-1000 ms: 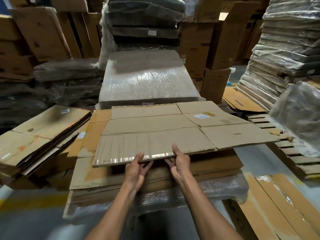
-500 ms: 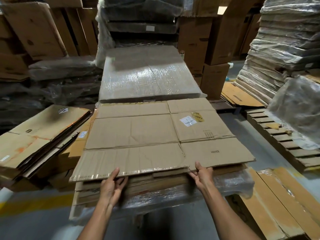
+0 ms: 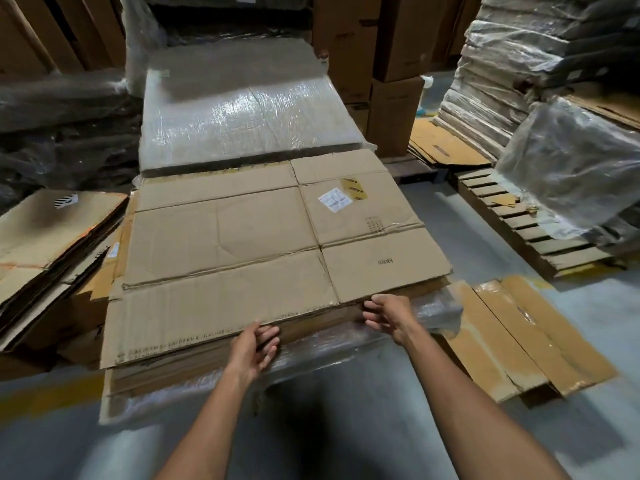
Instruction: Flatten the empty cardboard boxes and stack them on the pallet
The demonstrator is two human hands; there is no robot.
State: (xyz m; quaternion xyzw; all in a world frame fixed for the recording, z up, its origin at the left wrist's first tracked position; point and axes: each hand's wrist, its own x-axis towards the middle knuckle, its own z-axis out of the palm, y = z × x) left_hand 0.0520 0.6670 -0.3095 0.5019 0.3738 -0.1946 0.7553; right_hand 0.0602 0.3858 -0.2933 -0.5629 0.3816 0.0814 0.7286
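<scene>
— So where was the flattened box (image 3: 263,237) just then?

— Lying flat on top of the stack (image 3: 194,368), which sat on a film-wrapped bundle (image 3: 346,344). I couldn't make out the pallet under that.

— And the hands?

— Both were at the near edge. The left hand (image 3: 254,346) had its fingers (image 3: 268,336) loose and only lightly bent beside the board. The right hand (image 3: 388,315) had its fingers spread just below the edge. Neither held anything. I couldn't tell whether they touched the cardboard or hung just off it.

— What worried you?

— The alignment, mostly. The sheet's near left corner seemed to jut past the layers beneath, and its right flap reached the stack's edge. Unsupported board droops, so I judged that the next box laid on it might tip or slide towards the floor pile (image 3: 45,244) on the left.

— Anything else?

— The film under the stack looked slick, so a hard shove to square things might have shifted the whole pile. The crease along the left side also stood slightly proud. Sprung flaps keep later sheets from lying flat, and a leaning stack grows worse with each layer.
</scene>
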